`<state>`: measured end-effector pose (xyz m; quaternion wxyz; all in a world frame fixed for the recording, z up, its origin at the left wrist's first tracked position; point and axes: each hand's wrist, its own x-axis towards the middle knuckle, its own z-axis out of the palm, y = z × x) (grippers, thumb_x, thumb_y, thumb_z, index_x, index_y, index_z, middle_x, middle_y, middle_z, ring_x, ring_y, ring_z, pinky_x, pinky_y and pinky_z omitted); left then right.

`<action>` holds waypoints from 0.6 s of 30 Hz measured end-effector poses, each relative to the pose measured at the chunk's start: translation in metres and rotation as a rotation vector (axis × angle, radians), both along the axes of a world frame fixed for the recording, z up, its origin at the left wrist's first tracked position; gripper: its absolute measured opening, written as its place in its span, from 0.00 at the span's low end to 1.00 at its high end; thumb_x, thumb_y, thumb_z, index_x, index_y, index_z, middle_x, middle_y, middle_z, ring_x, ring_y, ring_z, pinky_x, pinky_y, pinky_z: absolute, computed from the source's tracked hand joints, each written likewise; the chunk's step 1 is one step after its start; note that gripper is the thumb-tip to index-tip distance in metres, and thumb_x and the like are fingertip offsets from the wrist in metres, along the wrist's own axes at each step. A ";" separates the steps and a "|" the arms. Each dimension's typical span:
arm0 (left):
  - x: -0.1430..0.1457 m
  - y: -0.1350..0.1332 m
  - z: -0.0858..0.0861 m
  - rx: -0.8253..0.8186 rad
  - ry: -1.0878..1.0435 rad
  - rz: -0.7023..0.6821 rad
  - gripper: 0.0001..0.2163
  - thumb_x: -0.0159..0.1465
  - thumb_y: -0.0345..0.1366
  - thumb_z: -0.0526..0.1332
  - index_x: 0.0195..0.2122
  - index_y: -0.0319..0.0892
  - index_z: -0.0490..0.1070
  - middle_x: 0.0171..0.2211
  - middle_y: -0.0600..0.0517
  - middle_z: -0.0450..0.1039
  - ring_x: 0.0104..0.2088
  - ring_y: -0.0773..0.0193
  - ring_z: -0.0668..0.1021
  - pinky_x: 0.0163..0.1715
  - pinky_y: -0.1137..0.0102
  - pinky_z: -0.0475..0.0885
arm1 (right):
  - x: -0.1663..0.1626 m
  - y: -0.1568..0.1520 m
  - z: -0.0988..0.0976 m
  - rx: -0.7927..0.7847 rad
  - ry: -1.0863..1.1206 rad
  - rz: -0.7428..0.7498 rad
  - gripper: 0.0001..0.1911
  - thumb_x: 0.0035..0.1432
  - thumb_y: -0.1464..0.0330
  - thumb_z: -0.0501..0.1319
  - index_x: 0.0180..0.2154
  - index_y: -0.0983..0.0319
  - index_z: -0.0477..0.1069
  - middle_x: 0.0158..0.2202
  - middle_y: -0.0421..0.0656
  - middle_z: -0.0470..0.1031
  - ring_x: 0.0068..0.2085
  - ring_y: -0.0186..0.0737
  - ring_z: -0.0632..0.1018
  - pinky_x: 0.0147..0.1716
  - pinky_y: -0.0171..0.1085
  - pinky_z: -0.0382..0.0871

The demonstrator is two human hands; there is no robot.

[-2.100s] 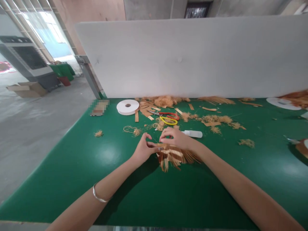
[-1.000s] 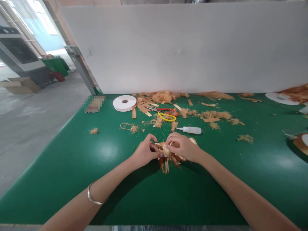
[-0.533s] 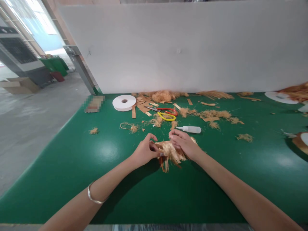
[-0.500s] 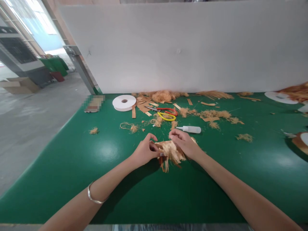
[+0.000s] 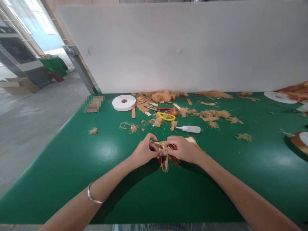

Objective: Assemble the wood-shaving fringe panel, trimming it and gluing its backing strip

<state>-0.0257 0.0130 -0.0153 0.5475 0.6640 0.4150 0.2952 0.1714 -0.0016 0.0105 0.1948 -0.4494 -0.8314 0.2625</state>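
A small bundle of tan and brown straw-like strips [image 5: 165, 159] lies on the green table [image 5: 72, 166] between my hands. My left hand [image 5: 144, 150] pinches its left end, fingers closed. My right hand [image 5: 183, 149] covers the bundle's right part, fingers curled down onto the strips. A silver bangle [image 5: 92, 197] sits on my left wrist.
Beyond my hands lie a white glue bottle [image 5: 190, 129], red and yellow scissors [image 5: 166, 114], a white tape roll [image 5: 124, 102], cut strips and fibre tufts [image 5: 163, 95]. A white panel [image 5: 183, 48] closes the table's far side. More material and a white disc [image 5: 279, 96] sit far right.
My right hand has slid left and curled down over the bundle, folding the spread strips together. My left hand has kept its pinch in place.
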 end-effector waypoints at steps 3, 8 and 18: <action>0.000 0.000 0.000 0.006 0.010 0.009 0.21 0.47 0.31 0.68 0.36 0.45 0.55 0.21 0.59 0.73 0.25 0.65 0.75 0.29 0.72 0.66 | 0.003 0.002 -0.001 -0.025 0.040 -0.019 0.08 0.55 0.70 0.54 0.25 0.62 0.65 0.26 0.39 0.64 0.26 0.31 0.63 0.26 0.32 0.54; 0.000 0.001 -0.001 0.002 -0.004 0.007 0.21 0.48 0.31 0.68 0.36 0.45 0.55 0.20 0.59 0.72 0.24 0.67 0.74 0.28 0.73 0.65 | 0.003 0.004 0.000 -0.132 0.186 -0.081 0.07 0.55 0.68 0.55 0.25 0.62 0.65 0.27 0.39 0.65 0.28 0.32 0.65 0.28 0.34 0.56; 0.001 0.000 0.001 -0.014 -0.023 0.007 0.21 0.48 0.30 0.68 0.36 0.44 0.55 0.20 0.59 0.72 0.22 0.69 0.73 0.26 0.74 0.64 | 0.001 0.004 0.000 -0.775 0.915 -0.098 0.09 0.53 0.64 0.57 0.27 0.61 0.59 0.21 0.37 0.65 0.24 0.31 0.65 0.23 0.32 0.53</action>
